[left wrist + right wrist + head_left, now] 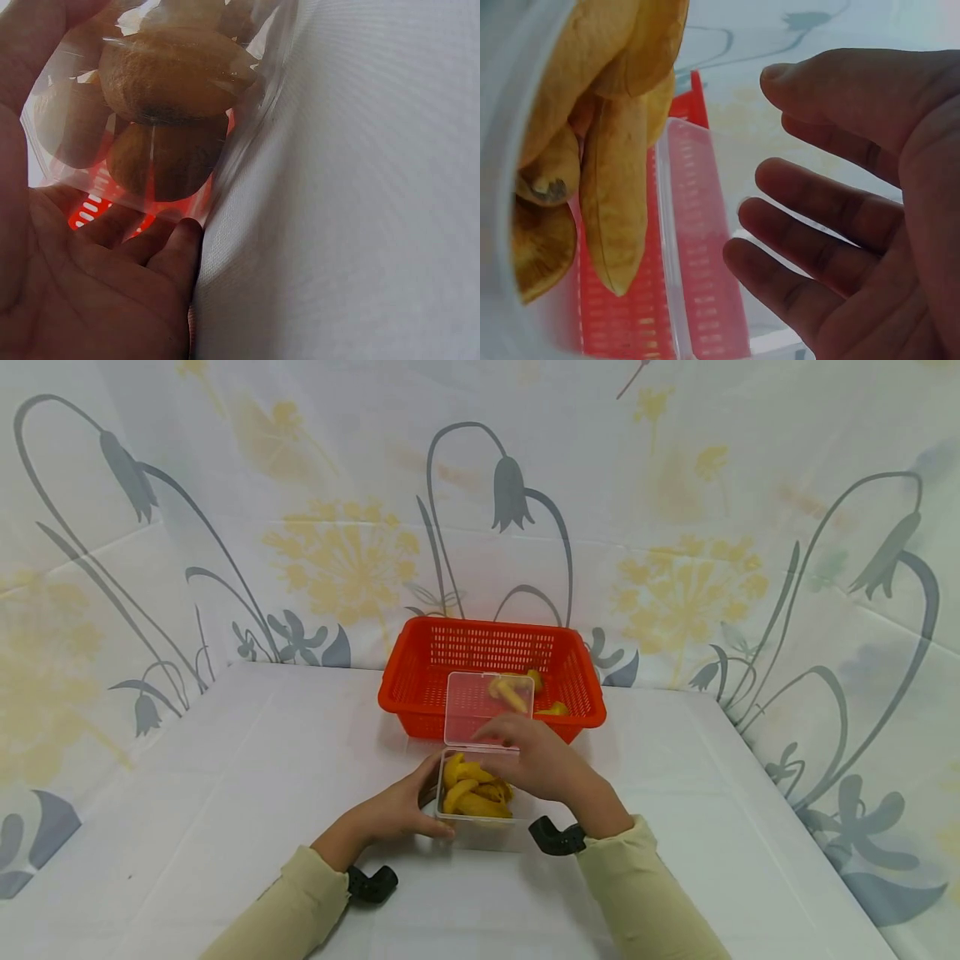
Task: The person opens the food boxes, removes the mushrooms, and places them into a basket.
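A clear plastic box (pixel 487 837) stands on the white table, its hinged lid (pixel 467 710) raised and tipped back toward the red basket. Inside lie several yellow, curved, banana-like pieces (pixel 480 806); the right wrist view shows one long, ridged piece (pixel 615 202) with a pointed end. My left hand (pixel 397 806) grips the box at its left side, thumb at the front and fingers round the back corner. Over the box's right part, my right hand (pixel 536 760) is held with fingers apart and nothing in them, near the lid's hinge edge.
Just behind the box is a red perforated basket (pixel 420 681) with a few more yellow pieces (pixel 555 710) in its right part. A flower-printed cloth (pixel 480 552) hangs behind the table. Black wrist mounts (pixel 375 885) sit on both wrists.
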Demonstrator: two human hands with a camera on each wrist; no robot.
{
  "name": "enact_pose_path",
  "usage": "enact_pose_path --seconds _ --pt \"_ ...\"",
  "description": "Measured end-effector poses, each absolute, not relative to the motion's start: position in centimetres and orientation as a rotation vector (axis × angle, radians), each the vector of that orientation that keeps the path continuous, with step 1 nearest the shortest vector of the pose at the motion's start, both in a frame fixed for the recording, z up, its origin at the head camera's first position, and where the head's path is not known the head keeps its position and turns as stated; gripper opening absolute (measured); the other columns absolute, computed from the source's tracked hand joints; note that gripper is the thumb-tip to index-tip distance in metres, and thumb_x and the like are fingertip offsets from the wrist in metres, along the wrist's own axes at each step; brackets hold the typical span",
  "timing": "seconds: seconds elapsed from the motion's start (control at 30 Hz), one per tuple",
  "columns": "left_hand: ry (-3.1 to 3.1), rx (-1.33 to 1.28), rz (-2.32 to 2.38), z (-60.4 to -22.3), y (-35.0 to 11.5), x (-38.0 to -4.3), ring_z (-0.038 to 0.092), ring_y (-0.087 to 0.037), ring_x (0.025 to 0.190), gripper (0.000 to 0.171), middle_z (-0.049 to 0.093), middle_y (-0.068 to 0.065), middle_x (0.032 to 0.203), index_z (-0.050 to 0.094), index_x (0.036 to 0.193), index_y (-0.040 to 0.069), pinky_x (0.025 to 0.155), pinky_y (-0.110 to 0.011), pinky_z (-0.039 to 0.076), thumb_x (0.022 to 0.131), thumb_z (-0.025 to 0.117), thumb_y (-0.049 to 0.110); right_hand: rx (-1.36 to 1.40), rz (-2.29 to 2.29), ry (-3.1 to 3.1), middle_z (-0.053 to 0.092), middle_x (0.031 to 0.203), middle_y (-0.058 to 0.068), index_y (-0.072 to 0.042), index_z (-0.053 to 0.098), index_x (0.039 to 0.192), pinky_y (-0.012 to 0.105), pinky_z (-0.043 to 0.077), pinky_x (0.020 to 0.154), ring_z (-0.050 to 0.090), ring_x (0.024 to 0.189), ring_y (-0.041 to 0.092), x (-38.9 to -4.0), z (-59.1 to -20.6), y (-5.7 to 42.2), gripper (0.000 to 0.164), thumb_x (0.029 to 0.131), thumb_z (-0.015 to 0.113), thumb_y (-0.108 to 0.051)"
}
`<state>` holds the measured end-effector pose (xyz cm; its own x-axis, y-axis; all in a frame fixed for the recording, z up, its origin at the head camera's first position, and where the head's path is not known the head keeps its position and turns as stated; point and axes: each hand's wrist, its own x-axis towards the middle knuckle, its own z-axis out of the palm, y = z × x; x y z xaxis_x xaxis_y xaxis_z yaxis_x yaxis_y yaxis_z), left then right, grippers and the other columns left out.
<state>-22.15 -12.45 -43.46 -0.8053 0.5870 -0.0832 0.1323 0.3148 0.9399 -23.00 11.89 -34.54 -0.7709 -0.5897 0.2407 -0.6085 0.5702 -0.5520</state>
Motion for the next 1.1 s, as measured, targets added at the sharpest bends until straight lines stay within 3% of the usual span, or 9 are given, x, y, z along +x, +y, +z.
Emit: enact_pose_path --seconds 0.43,0.6,1.1 --pt "2.17 0.648 1.496 -43.5 -12.5 -22.2 0.019 -0.019 0.15 0.109 0.022 0.009 0.159 0.012 0.151 0.041 0.12 -0.044 0.024 0.072 0.085 0.023 1.132 0.845 -2.927 0.064 0.119 -0.01 -0.027 0.066 0.12 0.03 0.055 0.091 0.057 0.11 0.01 -22.2 -34.9 10.6 0.034 0.087 0.071 -0.034" --pt "2.161 0.669 1.502 -43.6 -12.5 -22.2 0.019 -0.019 0.15 0.107 0.024 0.01 0.157 0.014 0.149 0.043 0.121 -0.044 0.024 0.073 0.085 0.02 1.169 0.804 -2.941 0.064 0.119 -0.013 -0.031 0.065 0.12 0.03 0.055 0.093 0.057 0.11 0.008 -22.1 -35.0 10.3 0.033 0.088 0.07 -0.035" --pt "2.164 0.68 1.497 -43.4 -12.4 -22.1 0.017 -0.02 0.15 0.11 0.02 0.011 0.159 0.01 0.15 0.045 0.12 -0.044 0.025 0.073 0.084 0.019 1.38 0.776 -2.884 0.065 0.1 -0.016 -0.028 0.069 0.107 0.024 0.056 0.085 0.058 0.096 0.007 -21.6 -35.2 9.3 0.024 0.084 0.075 -0.033"
